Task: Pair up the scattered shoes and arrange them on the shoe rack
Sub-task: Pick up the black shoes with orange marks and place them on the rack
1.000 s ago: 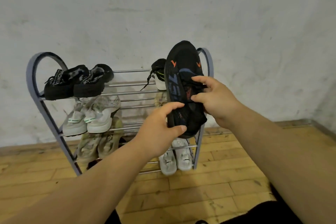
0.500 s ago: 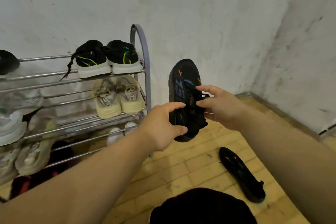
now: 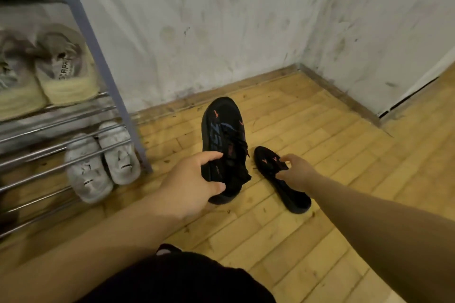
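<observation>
My left hand (image 3: 190, 186) grips the heel end of a black shoe (image 3: 222, 130) with orange marks and blue lettering, held toe-up above the floor. Its matching black shoe (image 3: 285, 188) lies on the wooden floor just to the right. My right hand (image 3: 296, 168) is down on that second shoe, fingers closing on its front part. The shoe rack (image 3: 98, 56) stands at the left, with a beige pair (image 3: 66, 74) on a middle shelf and a white pair (image 3: 101, 165) at the bottom.
White walls meet in a corner (image 3: 299, 66) at the back right, with a skirting board along the wooden floor (image 3: 320, 130). A dark-clothed knee (image 3: 177, 278) fills the bottom middle. More shoes show blurred at the rack's top left.
The view swung right and down, away from the rack. My right hand let go of the held shoe and reached down to the second black shoe on the floor. My left hand keeps the first shoe.
</observation>
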`<act>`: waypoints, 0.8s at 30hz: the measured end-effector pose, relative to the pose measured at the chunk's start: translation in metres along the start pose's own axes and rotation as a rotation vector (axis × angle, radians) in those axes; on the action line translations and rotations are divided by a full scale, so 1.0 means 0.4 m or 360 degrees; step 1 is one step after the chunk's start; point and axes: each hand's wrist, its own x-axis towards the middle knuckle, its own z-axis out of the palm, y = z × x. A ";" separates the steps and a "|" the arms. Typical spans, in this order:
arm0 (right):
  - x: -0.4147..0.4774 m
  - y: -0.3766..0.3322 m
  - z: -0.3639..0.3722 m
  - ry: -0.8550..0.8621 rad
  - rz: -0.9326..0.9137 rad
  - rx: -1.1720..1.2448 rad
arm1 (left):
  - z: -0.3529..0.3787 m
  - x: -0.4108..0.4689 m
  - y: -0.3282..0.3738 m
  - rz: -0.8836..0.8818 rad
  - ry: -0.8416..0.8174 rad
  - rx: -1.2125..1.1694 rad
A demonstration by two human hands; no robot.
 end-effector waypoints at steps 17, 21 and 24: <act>0.096 0.175 0.209 0.0014 0.0390 -0.0442 | 0.007 0.031 -0.118 -0.0232 -0.0035 0.0046; 0.068 0.182 0.256 0.0015 0.0415 -0.0095 | 0.002 0.008 -0.142 -0.0280 -0.0044 -0.0010; 0.042 0.180 0.300 0.0105 0.0483 0.0119 | -0.005 -0.009 -0.151 -0.0291 -0.0062 -0.0018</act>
